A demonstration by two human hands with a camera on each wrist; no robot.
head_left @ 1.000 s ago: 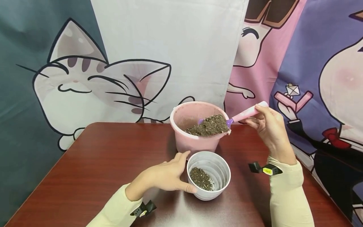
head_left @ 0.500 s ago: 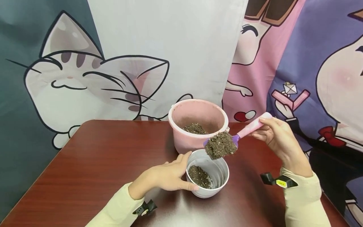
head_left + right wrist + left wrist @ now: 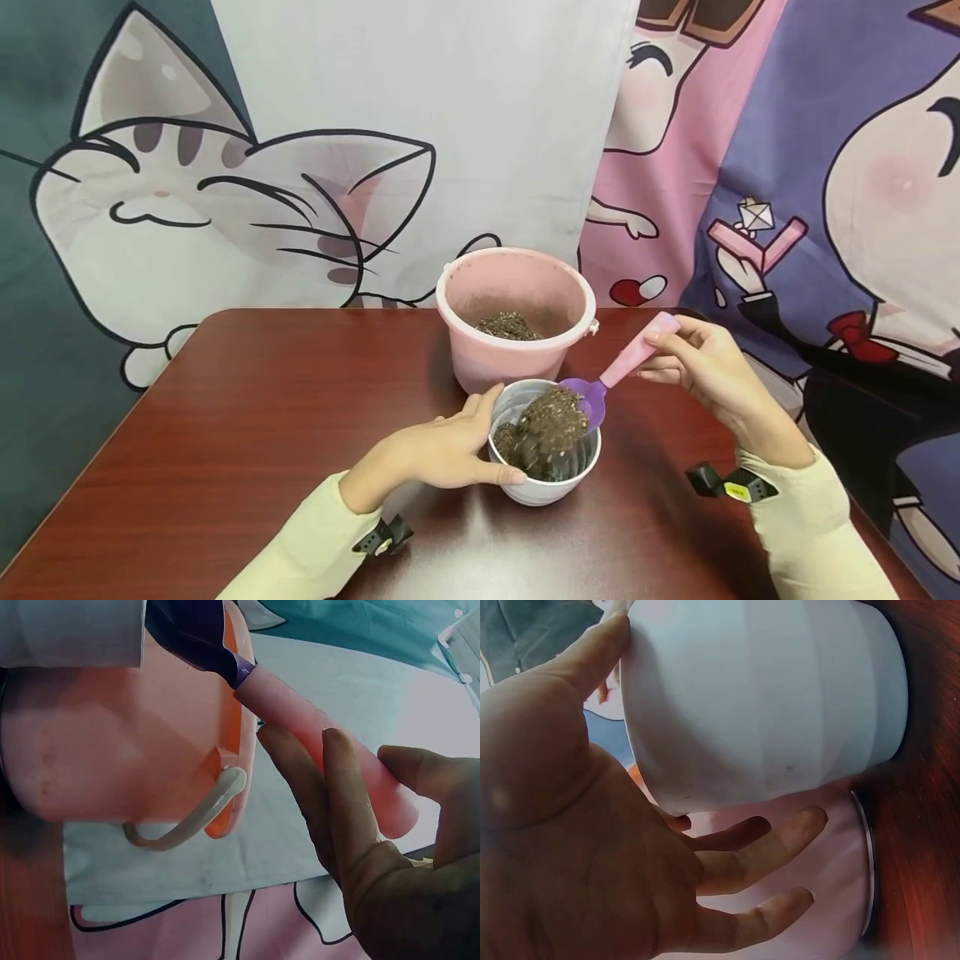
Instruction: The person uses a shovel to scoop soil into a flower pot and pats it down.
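Note:
My right hand grips the pink handle of a trowel with a purple scoop, tilted over a white flowerpot. Dark soil slides off the scoop into the pot, blurred by motion. On the pot's left side my left hand rests, its thumb along the near rim and index finger by the far rim. In the left wrist view the other fingers stretch out, apart from the pot wall. Just behind stands a pink bucket with more soil inside.
The reddish-brown wooden table carries both containers, and its far edge lies close behind the bucket. A cartoon-printed cloth hangs beyond that edge. The bucket's pale carrying handle hangs down at its side in the right wrist view.
The loaded trowel has moved from the bucket toward me, over the flowerpot, and tipped; its soil now falls in. My left hand stays beside the pot.

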